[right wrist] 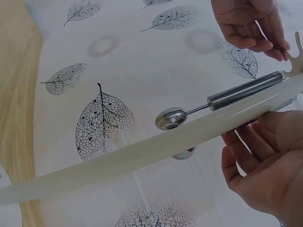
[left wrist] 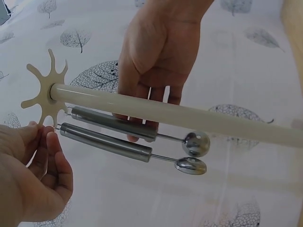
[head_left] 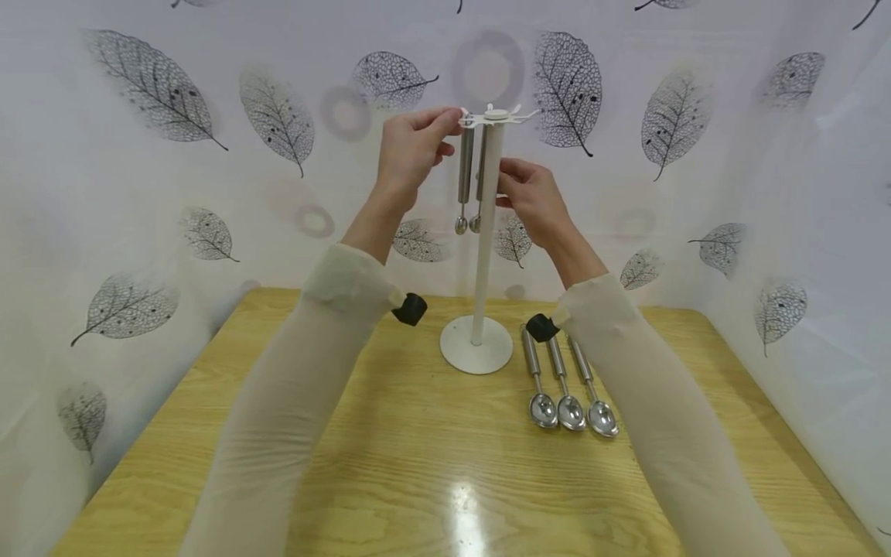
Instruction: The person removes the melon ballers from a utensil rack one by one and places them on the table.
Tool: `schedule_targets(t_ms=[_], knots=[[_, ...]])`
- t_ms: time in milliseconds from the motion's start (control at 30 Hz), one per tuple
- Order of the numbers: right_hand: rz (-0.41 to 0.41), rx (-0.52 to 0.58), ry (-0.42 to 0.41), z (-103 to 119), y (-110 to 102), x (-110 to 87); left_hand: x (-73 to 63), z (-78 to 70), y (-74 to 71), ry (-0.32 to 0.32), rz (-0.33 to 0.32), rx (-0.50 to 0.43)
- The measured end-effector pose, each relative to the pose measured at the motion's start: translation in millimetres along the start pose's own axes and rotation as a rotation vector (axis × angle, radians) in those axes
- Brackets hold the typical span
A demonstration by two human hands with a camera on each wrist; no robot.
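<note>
Yellow wood-grain table (head_left: 390,464): a bright glare spot is shown on its front part; the top is bordered at the back and both sides by hanging cloth.
Whitish cloth backdrop (head_left: 278,201): dark skeleton leaves and pale rings are printed across it.
Off-white stand (head_left: 485,232): a round flat base is set near the table's back edge; a slim pole is topped by a flat star of curved prongs.
Two slim silver metal scoops (head_left: 465,166): they are hung by end rings from neighbouring prongs, bowls downward; smooth cylindrical handles, thin necks and small shiny bowls are shown.
Left hand (head_left: 411,151): a prong tip is pinched between thumb and fingers, right beside the nearer scoop's ring.
Right hand (head_left: 532,193): it is held partly open behind the pole, fingers loosely bent beside the farther scoop's handle; whether anything is gripped cannot be told.
Three larger silver oval-bowled scoops (head_left: 571,414): they are laid side by side right of the base, bowls toward the front.
In the way: the farther hung scoop is partly covered by the pole; the laid handles are partly hidden by a black block (head_left: 541,328) at the right beige sleeve (head_left: 668,402).
</note>
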State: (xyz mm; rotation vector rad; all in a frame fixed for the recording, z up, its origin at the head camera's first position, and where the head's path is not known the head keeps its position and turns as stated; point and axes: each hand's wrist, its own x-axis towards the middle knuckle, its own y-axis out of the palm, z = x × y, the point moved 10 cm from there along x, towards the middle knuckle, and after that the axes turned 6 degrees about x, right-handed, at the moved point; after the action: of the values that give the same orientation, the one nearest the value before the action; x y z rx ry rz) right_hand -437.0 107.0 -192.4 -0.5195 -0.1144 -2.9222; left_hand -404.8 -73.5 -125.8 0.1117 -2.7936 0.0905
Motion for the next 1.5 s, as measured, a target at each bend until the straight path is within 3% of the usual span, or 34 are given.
schedule_targets(t_ms=[167,367,467,767,967,1200,1500], knots=[[0.015,0.034,0.016,-2,1,1.4,1.8,1.4,0.2,-0.016,-0.004,-0.018],[0.039,0.020,0.045,-3,1,2.3,3.1,10.9,2.8,-0.126,0.008,-0.083],[0.028,0.014,0.030,-1,-1,3.4,3.1,12.7,3.7,-0.149,0.010,-0.091],[-0.081,0.028,0.030,10,-14,5.5,2.6,15.6,3.0,-0.151,0.007,-0.068],[-0.129,0.052,0.048,11,-31,-4.2,2.6,16.4,2.1,-0.152,0.013,-0.071],[-0.098,0.046,0.071,10,-55,-27.5,2.5,16.2,2.3,-0.121,0.013,-0.043],[-0.071,0.146,0.061,11,-75,-55.6,3.4,16.5,4.1,-0.100,0.007,-0.020]])
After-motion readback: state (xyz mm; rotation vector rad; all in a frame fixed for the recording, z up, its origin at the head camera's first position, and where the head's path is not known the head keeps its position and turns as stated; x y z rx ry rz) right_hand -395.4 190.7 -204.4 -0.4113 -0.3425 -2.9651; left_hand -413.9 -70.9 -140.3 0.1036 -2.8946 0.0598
